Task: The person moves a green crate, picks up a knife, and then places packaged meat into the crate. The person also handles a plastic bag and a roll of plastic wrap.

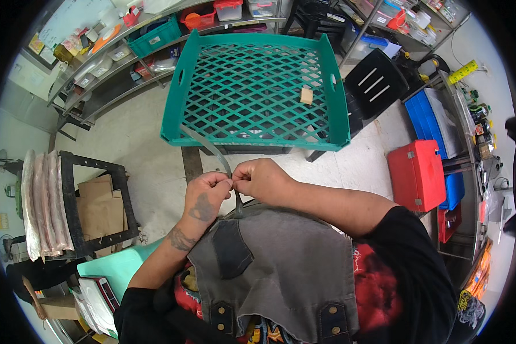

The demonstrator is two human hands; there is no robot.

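A narrow grey-green strip (210,148) runs between my hands, in front of my chest. My left hand (207,195) pinches it between thumb and forefinger. Right beside it, my right hand (260,178) grips the same strip with its fingertips, so the two hands touch or nearly touch. The strip's upper part curves up to the left front corner of a green plastic crate (254,144). Its lower part hangs down to the grey apron (284,249) that I wear; whether it is fixed there I cannot tell. A small beige block (306,96) lies on the crate's lattice floor.
A black chair (372,81) stands right of the crate, near a red lidded box (415,176). At left is a black frame (99,161) holding cardboard (101,206), beside wrapped rolls (43,206). Metal shelves (112,86) with bins line the back. A scale (96,303) sits lower left.
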